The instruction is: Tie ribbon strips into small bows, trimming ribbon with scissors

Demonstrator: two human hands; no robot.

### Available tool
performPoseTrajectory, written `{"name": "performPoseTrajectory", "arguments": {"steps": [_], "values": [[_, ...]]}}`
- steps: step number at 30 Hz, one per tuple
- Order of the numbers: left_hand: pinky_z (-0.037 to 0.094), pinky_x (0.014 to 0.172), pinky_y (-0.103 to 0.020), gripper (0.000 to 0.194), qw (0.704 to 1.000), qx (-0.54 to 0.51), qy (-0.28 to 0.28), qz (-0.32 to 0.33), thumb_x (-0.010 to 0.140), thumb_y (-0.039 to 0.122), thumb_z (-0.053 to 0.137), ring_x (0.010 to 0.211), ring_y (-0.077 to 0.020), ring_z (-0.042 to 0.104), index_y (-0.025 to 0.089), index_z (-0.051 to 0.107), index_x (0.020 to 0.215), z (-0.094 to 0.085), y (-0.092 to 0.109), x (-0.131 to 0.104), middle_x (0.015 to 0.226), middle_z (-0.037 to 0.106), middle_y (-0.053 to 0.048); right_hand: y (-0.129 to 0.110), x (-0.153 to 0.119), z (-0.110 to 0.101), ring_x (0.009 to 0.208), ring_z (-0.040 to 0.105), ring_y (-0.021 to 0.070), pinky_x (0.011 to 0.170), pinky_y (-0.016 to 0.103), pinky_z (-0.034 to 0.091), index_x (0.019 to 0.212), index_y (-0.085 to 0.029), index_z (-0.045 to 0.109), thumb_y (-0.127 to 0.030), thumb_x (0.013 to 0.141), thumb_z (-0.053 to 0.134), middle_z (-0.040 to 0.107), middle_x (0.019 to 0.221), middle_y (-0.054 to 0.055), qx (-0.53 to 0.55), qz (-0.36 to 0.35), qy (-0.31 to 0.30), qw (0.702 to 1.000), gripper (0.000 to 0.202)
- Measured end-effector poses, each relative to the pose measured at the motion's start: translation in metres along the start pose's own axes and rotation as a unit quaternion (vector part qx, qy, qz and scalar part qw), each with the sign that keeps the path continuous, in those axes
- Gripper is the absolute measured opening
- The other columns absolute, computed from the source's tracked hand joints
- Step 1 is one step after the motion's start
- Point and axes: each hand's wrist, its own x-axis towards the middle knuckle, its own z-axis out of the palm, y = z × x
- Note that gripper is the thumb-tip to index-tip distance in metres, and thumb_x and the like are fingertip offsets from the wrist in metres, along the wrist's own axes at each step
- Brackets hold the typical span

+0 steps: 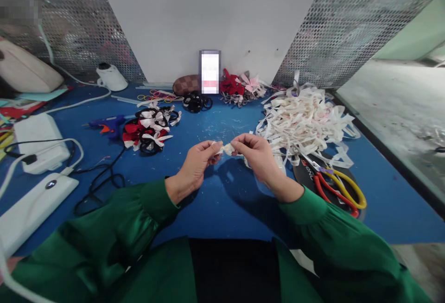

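Note:
Between my two hands, above the middle of the blue table, is a small white ribbon bow (227,148). My left hand (199,164) pinches its left end between thumb and fingers. At the right end, my right hand (256,155) has thumb and forefinger closed on it. Parts of the ribbon are hidden by my fingertips. Just beyond my right hand spreads a heap of white printed ribbon strips (302,117). Scissors (335,185) with red and yellow handles lie right of that hand, on a dark round pad (306,173).
Finished-looking bows on black hair ties (149,129) lie left, beside a blue glue gun (109,126) with its cable. A phone (210,72) stands against the grey panel, near a checked pouch (186,85) and red and pink bows (239,84). White power strips (38,210) line the left edge.

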Motion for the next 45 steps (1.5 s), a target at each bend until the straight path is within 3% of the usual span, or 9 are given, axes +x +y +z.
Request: {"name": "performPoseTrajectory", "arguments": {"steps": [8, 14, 22, 25, 28, 33, 40, 45], "values": [[0.037, 0.056, -0.027, 0.024, 0.998, 0.05, -0.027, 0.001, 0.063, 0.036, 0.086, 0.056, -0.0108, 0.048, 0.017, 0.073, 0.067, 0.002, 0.0, -0.003, 0.06, 0.06, -0.001, 0.01, -0.004, 0.008, 0.064, 0.054, 0.0138, 0.064, 0.029, 0.042, 0.07, -0.02, 0.066, -0.031, 0.077, 0.068, 0.061, 0.065, -0.002, -0.003, -0.024, -0.015, 1.0, 0.013], [0.035, 0.056, -0.027, 0.023, 0.992, 0.111, -0.051, -0.016, 0.059, 0.034, 0.087, 0.056, -0.0107, 0.047, 0.017, 0.073, 0.066, 0.003, 0.003, -0.003, 0.059, 0.06, -0.001, 0.008, -0.005, 0.006, 0.061, 0.049, 0.013, 0.06, 0.029, 0.037, 0.065, -0.02, 0.064, -0.029, 0.075, 0.067, 0.059, 0.061, -0.002, 0.0, 0.0, -0.034, 0.999, 0.014], [0.039, 0.06, -0.028, 0.02, 0.983, 0.165, -0.075, 0.014, 0.061, 0.034, 0.085, 0.058, -0.0122, 0.051, 0.018, 0.072, 0.061, -0.001, 0.008, -0.001, 0.059, 0.064, -0.002, 0.016, -0.01, 0.012, 0.062, 0.046, 0.0134, 0.06, 0.029, 0.036, 0.069, -0.021, 0.059, -0.033, 0.081, 0.063, 0.054, 0.065, -0.003, -0.003, -0.005, -0.026, 1.0, 0.017], [0.038, 0.058, -0.027, 0.022, 0.981, 0.174, -0.09, 0.008, 0.059, 0.033, 0.086, 0.054, -0.0115, 0.05, 0.018, 0.07, 0.057, -0.003, 0.007, 0.001, 0.055, 0.062, -0.001, 0.014, -0.013, 0.013, 0.065, 0.048, 0.0151, 0.062, 0.03, 0.037, 0.071, -0.022, 0.055, -0.028, 0.085, 0.058, 0.053, 0.067, -0.001, -0.092, -0.066, -0.015, 0.993, 0.016], [0.038, 0.057, -0.027, 0.023, 0.983, 0.17, -0.071, 0.017, 0.057, 0.033, 0.086, 0.053, -0.011, 0.049, 0.017, 0.069, 0.055, -0.001, 0.006, 0.0, 0.054, 0.061, -0.001, 0.013, -0.013, 0.011, 0.072, 0.051, 0.0172, 0.068, 0.031, 0.039, 0.072, -0.022, 0.055, -0.024, 0.087, 0.055, 0.056, 0.074, 0.001, -0.183, -0.141, -0.014, 0.973, 0.015], [0.039, 0.058, -0.026, 0.027, 0.99, 0.137, -0.011, 0.013, 0.057, 0.037, 0.089, 0.057, -0.0109, 0.049, 0.016, 0.074, 0.064, 0.002, 0.006, -0.004, 0.059, 0.064, -0.001, 0.015, -0.004, 0.008, 0.067, 0.052, 0.015, 0.063, 0.029, 0.041, 0.085, -0.02, 0.06, -0.04, 0.09, 0.058, 0.057, 0.073, -0.001, -0.06, -0.054, -0.04, 0.996, 0.02], [0.043, 0.064, -0.028, 0.042, 0.996, 0.076, -0.041, -0.006, 0.073, 0.057, 0.077, 0.068, -0.0155, 0.059, 0.016, 0.077, 0.079, -0.003, 0.004, 0.003, 0.075, 0.07, -0.006, 0.013, -0.001, 0.004, 0.062, 0.052, 0.0131, 0.061, 0.028, 0.04, 0.074, -0.019, 0.063, -0.032, 0.084, 0.063, 0.058, 0.064, -0.002, -0.06, -0.042, -0.002, 0.997, 0.016], [0.039, 0.062, -0.026, 0.032, 0.991, 0.12, -0.046, 0.024, 0.067, 0.045, 0.084, 0.062, -0.0115, 0.051, 0.016, 0.071, 0.067, -0.001, 0.005, 0.001, 0.064, 0.063, -0.001, 0.012, -0.003, 0.004, 0.062, 0.052, 0.0129, 0.06, 0.027, 0.04, 0.074, -0.02, 0.062, -0.031, 0.085, 0.062, 0.057, 0.065, -0.003, -0.056, -0.057, -0.005, 0.997, 0.016]]}}
